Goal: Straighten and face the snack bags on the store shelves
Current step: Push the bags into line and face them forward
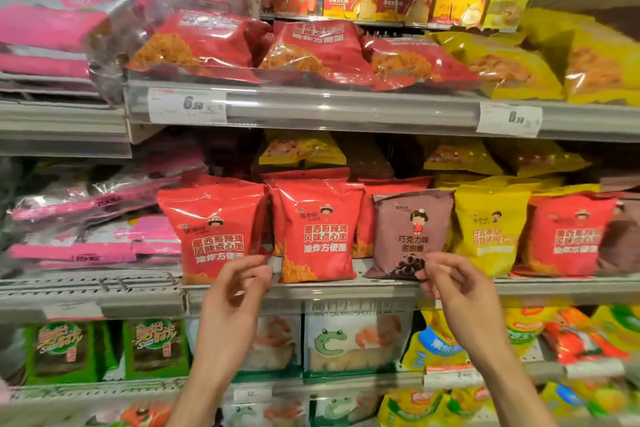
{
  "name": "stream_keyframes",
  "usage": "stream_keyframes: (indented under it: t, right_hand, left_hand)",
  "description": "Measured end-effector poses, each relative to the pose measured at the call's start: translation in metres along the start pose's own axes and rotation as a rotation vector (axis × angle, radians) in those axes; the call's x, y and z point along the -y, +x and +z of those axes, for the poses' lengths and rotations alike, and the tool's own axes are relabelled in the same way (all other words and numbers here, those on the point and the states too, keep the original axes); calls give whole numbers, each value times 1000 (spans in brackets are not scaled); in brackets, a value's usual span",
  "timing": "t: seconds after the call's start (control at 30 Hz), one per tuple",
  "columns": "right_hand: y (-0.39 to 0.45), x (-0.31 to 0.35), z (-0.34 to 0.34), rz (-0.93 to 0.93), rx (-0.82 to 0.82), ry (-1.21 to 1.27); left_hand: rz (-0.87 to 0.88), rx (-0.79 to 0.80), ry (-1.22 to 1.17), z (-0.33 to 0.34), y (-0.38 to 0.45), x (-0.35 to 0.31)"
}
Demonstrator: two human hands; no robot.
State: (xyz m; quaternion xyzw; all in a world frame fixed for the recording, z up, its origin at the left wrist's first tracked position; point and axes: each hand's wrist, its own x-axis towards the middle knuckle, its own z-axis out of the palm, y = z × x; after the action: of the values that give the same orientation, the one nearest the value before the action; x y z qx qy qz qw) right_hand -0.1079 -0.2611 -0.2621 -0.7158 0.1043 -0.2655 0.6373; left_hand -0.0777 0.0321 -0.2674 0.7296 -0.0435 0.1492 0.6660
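Reaching up from below toward the middle shelf rail [346, 291], both hands raised in front of the row of bags. Left hand [239, 284] hovering at the lower right corner of the leftmost red bag [214, 232], fingers [256, 262] loosely curled, tips at or just touching the bag edge — hard to tell whether pinching it or not. Right hand [453, 281] curling in the same loose way at the bottom right corner of the brown bag [412, 232], holding nothing plainly, though fingertips may be brushing the foil.

Risking a few things from here: tugging one corner only and twisting a bag off-square; nudging the leftmost red bag, already leaning left, further out of line; knocking the centre red bag [318, 232] standing between the two hands; pulling too far forward and tipping a light, puffy bag over the rail.

Standing upright along the front of the middle shelf, fronts facing out, print readable. Sitting oddly — a lone brown bag among reds, then a yellow bag [491, 229] and another red bag [571, 236] to the right. Lying flat and slumped further back and above, the upper-shelf red bags [311, 48] looking less tidy.
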Motion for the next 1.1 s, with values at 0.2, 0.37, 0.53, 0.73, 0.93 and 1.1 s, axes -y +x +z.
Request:
stream_keyframes:
  t: [0.2,0.37,0.53,0.73,0.93,1.1]
  right_hand:
    - [23,-21,-35,13,-74,-85]
    - [45,-26,-42,-43,-46,-280]
    - [57,-22,-31,-101,21,-557]
    - [59,-18,-23,-93,53,-511]
    - [60,-19,-21,-103,88,-451]
    - [59,-8,-17,-108,162,-308]
  left_hand:
    - [6,93,-23,63,8,-4]
    - [32,189,76,115,18,-9]
    - [107,242,413,153,28,-18]
    - [120,283,497,165,31,-31]
    - [162,236,416,158,29,-34]
    - [156,239,196,142,32,-35]
